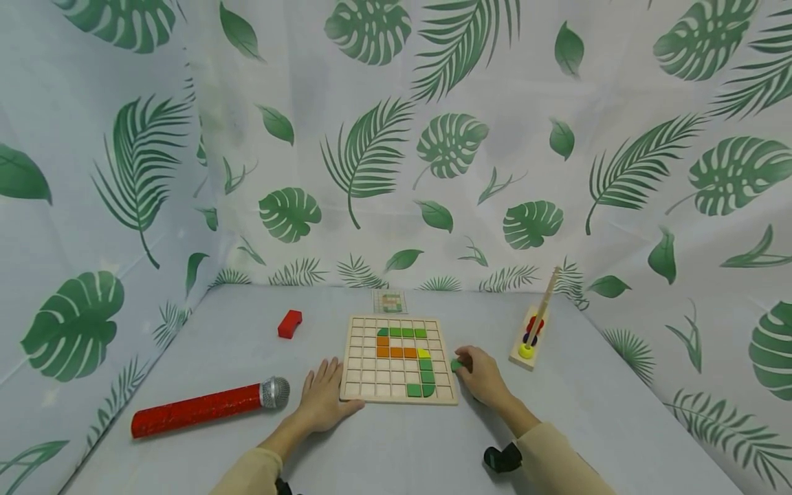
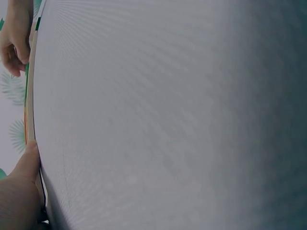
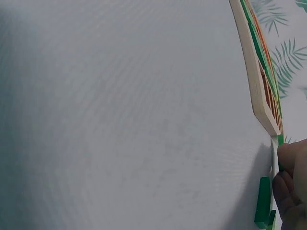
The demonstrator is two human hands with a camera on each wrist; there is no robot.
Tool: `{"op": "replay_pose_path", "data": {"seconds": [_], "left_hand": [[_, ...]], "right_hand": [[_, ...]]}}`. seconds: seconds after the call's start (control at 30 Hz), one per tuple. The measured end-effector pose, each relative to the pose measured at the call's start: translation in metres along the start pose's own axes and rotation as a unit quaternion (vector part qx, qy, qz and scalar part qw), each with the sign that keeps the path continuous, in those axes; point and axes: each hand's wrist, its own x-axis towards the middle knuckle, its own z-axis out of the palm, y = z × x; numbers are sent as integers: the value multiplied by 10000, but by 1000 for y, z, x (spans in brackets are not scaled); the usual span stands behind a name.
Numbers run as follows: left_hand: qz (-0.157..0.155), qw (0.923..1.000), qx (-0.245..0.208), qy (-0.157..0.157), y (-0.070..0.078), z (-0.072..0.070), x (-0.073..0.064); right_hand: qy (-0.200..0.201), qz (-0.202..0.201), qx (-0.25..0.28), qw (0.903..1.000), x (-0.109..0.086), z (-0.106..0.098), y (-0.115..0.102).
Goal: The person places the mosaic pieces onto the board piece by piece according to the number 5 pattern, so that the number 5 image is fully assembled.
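Observation:
A wooden grid board point(image 1: 365, 388) lies in the middle of the table, with green, orange and yellow tiles set in an S-shaped path. My left hand point(image 1: 324, 400) rests at its lower left corner, fingers spread along the side and thumb at the front edge. To the right of the board, my right hand point(image 1: 481, 375) pinches a small green tile point(image 1: 456, 365) between thumb and fingers. The right wrist view shows that tile point(image 3: 280, 139) near the board's corner, and another green block point(image 3: 263, 203) below the fingers on the table.
Behind the board lies a small pattern card point(image 1: 390, 302). A red block point(image 1: 289, 324) sits back left, and a red microphone point(image 1: 204, 409) lies front left. Back right stands a wooden toy point(image 1: 522, 356) with coloured pieces and a stick. Leaf-printed cloth point(image 1: 402, 227) encloses the table.

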Motion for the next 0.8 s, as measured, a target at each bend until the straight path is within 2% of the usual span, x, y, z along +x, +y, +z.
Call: {"op": "replay_pose_path", "data": {"seconds": [0.13, 0.33, 0.67, 0.8], "left_hand": [[-8, 10000, 32, -7, 0, 1, 1], [-6, 10000, 26, 13, -1, 1, 1], [35, 10000, 52, 10, -2, 2, 1], [31, 10000, 60, 15, -2, 2, 1]], "right_hand": [[80, -43, 106, 9999, 1, -3, -3], [90, -174, 246, 9995, 2, 0, -18], [-115, -980, 394, 9943, 1, 22, -37], [-185, -1108, 328, 9931, -1, 27, -44]]}}
